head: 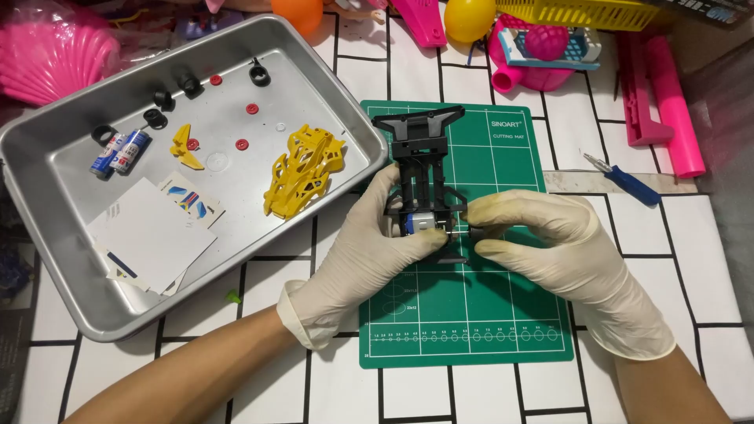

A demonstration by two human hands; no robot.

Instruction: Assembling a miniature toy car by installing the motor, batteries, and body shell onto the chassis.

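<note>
Both hands — left hand (369, 251), right hand (550, 243) — grip black chassis (418, 157) mid-mat (503, 330).

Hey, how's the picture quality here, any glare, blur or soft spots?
Head view: even, bright light; the chassis and both gloved hands, left and right, are sharp. Soft glare sits on the metal tray floor. The edges bend slightly, and the toys at the top edge are cropped.

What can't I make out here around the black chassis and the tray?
- Head view: rear end of black chassis and motor hidden by left hand and right hand.
- Right hand's grip point: fingertips cover it.
- Two batteries in metal tray: too small for detail.
- Pink shell toy: cut by the frame edge.
</note>
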